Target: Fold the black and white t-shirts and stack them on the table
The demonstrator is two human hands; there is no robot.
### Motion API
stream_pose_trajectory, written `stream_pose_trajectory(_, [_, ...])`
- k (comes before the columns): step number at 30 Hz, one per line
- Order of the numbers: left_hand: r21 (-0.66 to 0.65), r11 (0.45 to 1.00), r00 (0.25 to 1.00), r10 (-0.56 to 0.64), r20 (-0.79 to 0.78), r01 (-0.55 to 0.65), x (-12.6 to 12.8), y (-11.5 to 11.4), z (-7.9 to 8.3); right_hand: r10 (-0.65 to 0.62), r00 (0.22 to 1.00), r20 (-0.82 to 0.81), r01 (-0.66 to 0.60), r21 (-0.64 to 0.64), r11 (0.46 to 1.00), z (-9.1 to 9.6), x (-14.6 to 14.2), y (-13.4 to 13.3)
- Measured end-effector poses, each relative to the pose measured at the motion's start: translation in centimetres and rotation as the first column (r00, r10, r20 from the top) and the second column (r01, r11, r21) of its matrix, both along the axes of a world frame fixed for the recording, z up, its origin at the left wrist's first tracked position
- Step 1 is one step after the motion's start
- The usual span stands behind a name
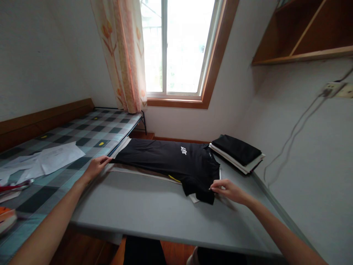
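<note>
A black T-shirt with small white lettering lies stretched sideways across the grey table, its collar end to the right. Beneath it, the edge of a white cloth shows along the near side and at the left. My left hand pinches the shirt's hem corner at the table's left edge. On the other side, my right hand pinches the black fabric near the sleeve and shoulder. A bit of yellow trim shows near that sleeve.
A stack of folded black and white clothes sits at the table's far right. On the left, a bed with a checked cover holds loose papers. A power cord hangs down the right wall, below a wooden shelf.
</note>
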State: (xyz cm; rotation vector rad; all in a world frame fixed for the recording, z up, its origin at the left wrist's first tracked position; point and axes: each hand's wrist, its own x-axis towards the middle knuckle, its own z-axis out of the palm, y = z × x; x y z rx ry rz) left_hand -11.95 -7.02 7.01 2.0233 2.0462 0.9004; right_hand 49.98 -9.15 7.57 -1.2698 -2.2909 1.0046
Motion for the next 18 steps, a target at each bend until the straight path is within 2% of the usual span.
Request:
stream_pose_trajectory(4, [-0.088,0.993,0.995,-0.088,-0.048,0.084,0.1,-0.6,-1.4,0.049,0.998,0.040,-0.047,-0.048,0.998,-0.2,-1.0,-0.7])
stream_pose_trajectory(7, [-0.102,0.988,0.988,-0.129,-0.088,0.120,0.1,-0.4,-1.5,0.053,0.998,0.025,-0.051,-0.055,0.997,0.2,-1.4,-0.4])
stream_pose_trajectory(9, [-0.087,0.988,0.985,-0.135,-0.104,0.127,-0.1,-0.2,-1.2,0.001,1.000,-0.017,-0.001,-0.045,0.999,0.5,-1.2,0.0])
stream_pose_trajectory(12, [0.015,0.996,0.990,-0.087,-0.108,0.089,-0.4,-0.1,-0.8,-0.167,0.974,-0.152,0.171,0.011,0.985,0.9,-0.7,0.7])
stream_pose_trajectory(14, [0.051,0.995,0.989,-0.082,-0.127,0.089,-0.6,-0.3,-0.7,-0.216,0.957,-0.193,0.225,0.029,0.974,1.0,-0.5,0.8])
stream_pose_trajectory(16, [0.010,0.992,0.978,-0.122,-0.167,0.125,-0.8,-0.7,-0.8,-0.152,0.980,-0.127,0.154,0.008,0.988,1.0,-0.5,0.6])
stream_pose_trajectory(18, [-0.068,0.985,0.964,-0.168,-0.206,0.157,-0.9,-1.1,-1.1,-0.034,0.999,-0.020,0.033,-0.047,0.998,0.8,-0.9,0.2])
